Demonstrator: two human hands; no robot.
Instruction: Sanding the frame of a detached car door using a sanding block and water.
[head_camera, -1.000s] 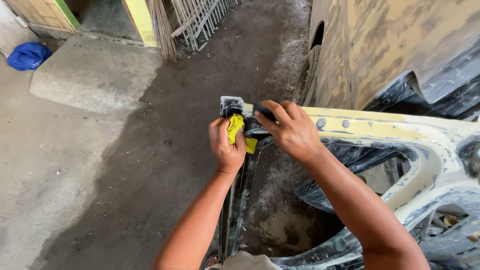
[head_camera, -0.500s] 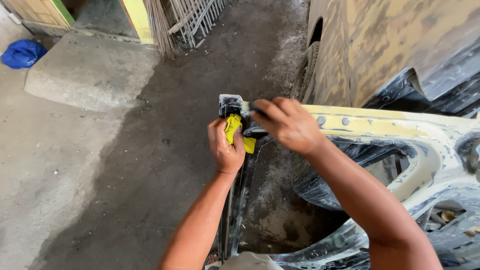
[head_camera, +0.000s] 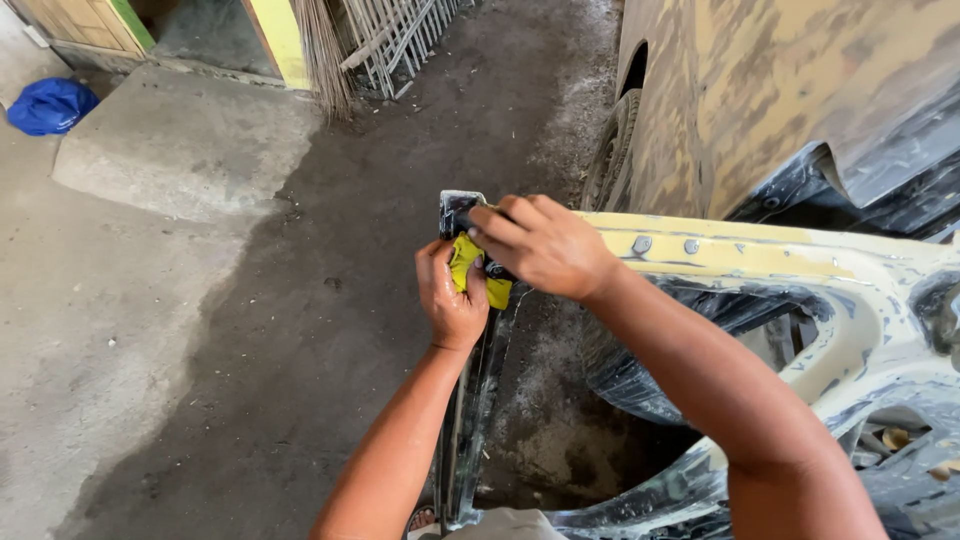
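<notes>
Yellow cloth (head_camera: 470, 268), folded small, sits pinched in the left hand (head_camera: 452, 296) at the upper corner of a detached car door panel (head_camera: 760, 258). That hand is curled nearly closed, thumb and fingers pressing the cloth against the panel's dark edge. How much of the cloth lies inside the palm cannot be made out.

Just beside it, the right hand (head_camera: 545, 245) is bent over the same corner, fingers folded down onto the top edge; its fingertips touch the cloth and the dark metal. Whether it grips anything of its own is hidden beneath the knuckles.

Patches of yellowish filler and black paint cover the panel, and two bolts (head_camera: 642, 244) show on its top face. Its lower part runs out of view at the bottom and right. Behind stands a vehicle body (head_camera: 800, 90) with the same mottled filler, a wheel (head_camera: 612, 160) partly showing. Grey concrete floor (head_camera: 200, 350) spreads to the left, with a blue bag (head_camera: 50, 105) far off by a doorway.
</notes>
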